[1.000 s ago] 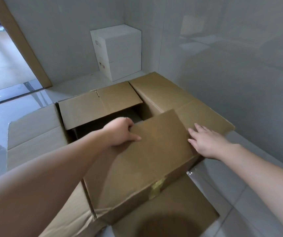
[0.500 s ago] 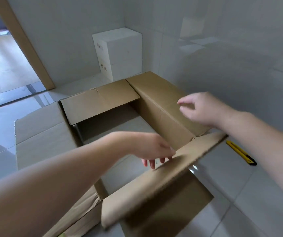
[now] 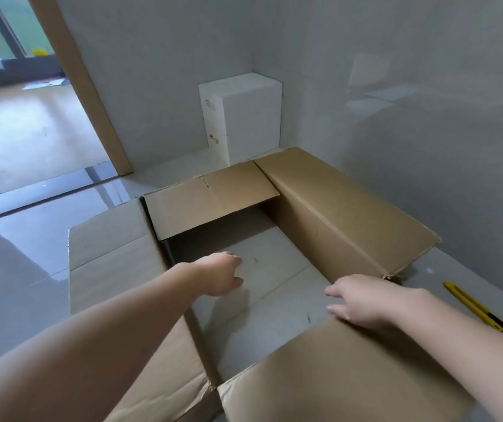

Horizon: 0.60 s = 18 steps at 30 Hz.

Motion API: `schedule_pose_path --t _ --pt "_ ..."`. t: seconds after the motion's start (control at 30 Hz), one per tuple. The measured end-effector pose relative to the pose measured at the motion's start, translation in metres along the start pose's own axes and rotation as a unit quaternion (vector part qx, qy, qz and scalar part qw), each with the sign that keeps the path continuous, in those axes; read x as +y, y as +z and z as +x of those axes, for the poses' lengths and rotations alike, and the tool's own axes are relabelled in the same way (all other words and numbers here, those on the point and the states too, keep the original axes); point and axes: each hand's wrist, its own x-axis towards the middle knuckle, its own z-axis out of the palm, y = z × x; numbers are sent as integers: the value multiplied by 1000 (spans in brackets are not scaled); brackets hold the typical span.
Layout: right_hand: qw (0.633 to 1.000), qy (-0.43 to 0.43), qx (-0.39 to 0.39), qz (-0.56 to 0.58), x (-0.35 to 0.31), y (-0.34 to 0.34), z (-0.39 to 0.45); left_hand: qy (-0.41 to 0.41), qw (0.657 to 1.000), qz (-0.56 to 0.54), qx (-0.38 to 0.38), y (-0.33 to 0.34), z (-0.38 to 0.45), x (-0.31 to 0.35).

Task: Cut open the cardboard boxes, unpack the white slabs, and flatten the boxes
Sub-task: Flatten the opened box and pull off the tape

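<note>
The cardboard box [image 3: 344,208] lies opened out on the tile floor [image 3: 31,239] in front of me, plain brown board with creased flaps and no print I can read. My left hand [image 3: 223,274] hangs loosely curled inside it, holding nothing. My right hand [image 3: 362,300] presses flat-fingered on the near flap. White slabs [image 3: 244,117] stand stacked in the corner, their small labels illegible. A yellow box cutter [image 3: 475,307] lies to my right.
</note>
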Motion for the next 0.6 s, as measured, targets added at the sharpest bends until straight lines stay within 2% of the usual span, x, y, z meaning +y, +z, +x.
schedule_pose_path --t 0.1,0.23,0.33,0.43,0.53,0.6 --pt "999 3 33 -2 -10 -15 23 -53 999 10 1 -1 6 -40" --pt "997 -11 71 2 -20 -34 53 -82 995 28 -57 -1 14 -76" --pt "995 -20 92 -11 -26 -42 70 -88 994 46 -44 -5 18 -97" --pt "995 -20 91 -25 -39 -54 84 -49 996 66 37 -12 15 -115" --pt "994 -15 103 -44 -55 -71 97 -16 979 73 190 -31 21 -143" --pt "991 -5 120 -51 -64 -86 107 -22 959 66 274 -50 33 -169"
